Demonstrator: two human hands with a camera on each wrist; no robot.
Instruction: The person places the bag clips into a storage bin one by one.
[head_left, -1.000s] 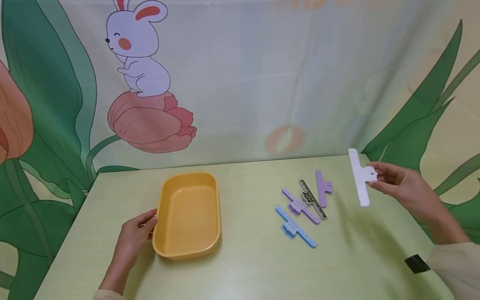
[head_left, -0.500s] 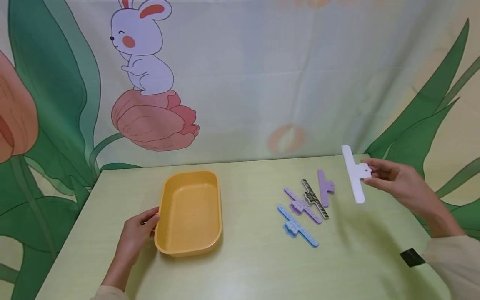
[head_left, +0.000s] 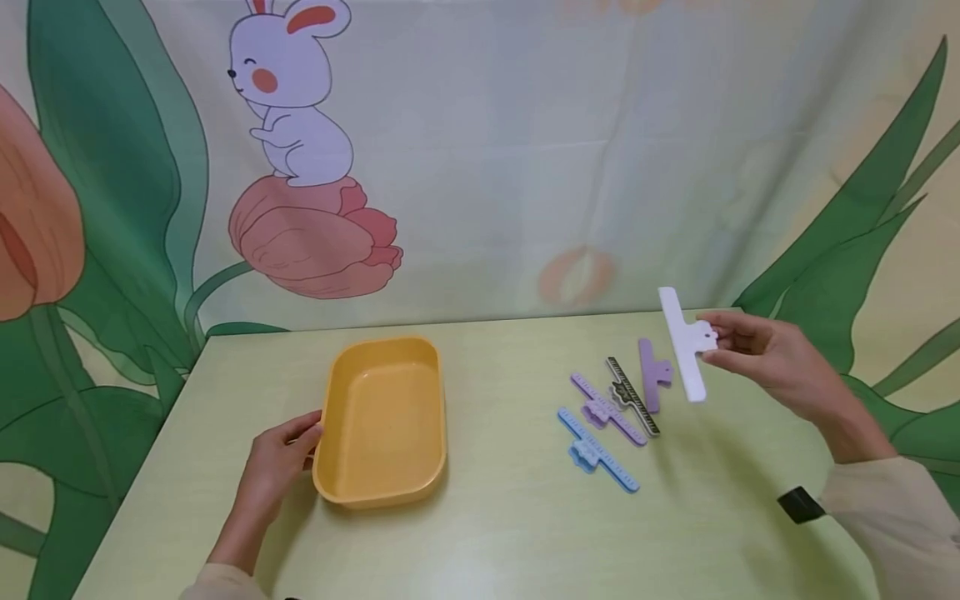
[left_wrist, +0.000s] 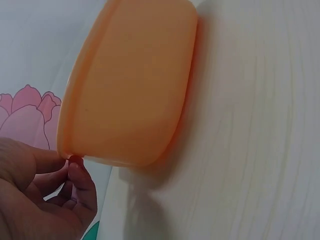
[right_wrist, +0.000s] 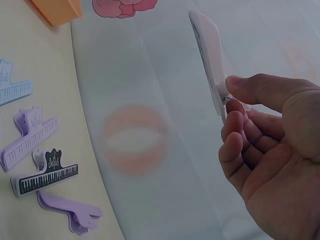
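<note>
My right hand [head_left: 780, 362] pinches a white clip [head_left: 683, 344] by its handle tabs, thumb and fingertips on either side, and holds it above the table at the right. In the right wrist view the white clip [right_wrist: 210, 55] is seen edge-on. My left hand [head_left: 276, 467] grips the left rim of a yellow plastic tray [head_left: 380, 425]; the left wrist view has its thumb and finger pinching the tray's edge [left_wrist: 125, 90]. Below and left of the right hand lie a plain purple clip [head_left: 649, 375], a black-and-white clip [head_left: 633, 397], a lilac clip [head_left: 609, 409] and a blue clip [head_left: 597, 450].
The pale wooden table [head_left: 510, 533] ends at a printed cloth backdrop [head_left: 480, 167] with a rabbit and flowers. Table surface lies between the tray and the clips. A black band [head_left: 801, 505] sticks out by the right sleeve [head_left: 885, 517].
My right hand has carried the white clip leftward, closer to the purple clip. The left hand keeps its hold on the tray, and the whole view has shifted slightly.
</note>
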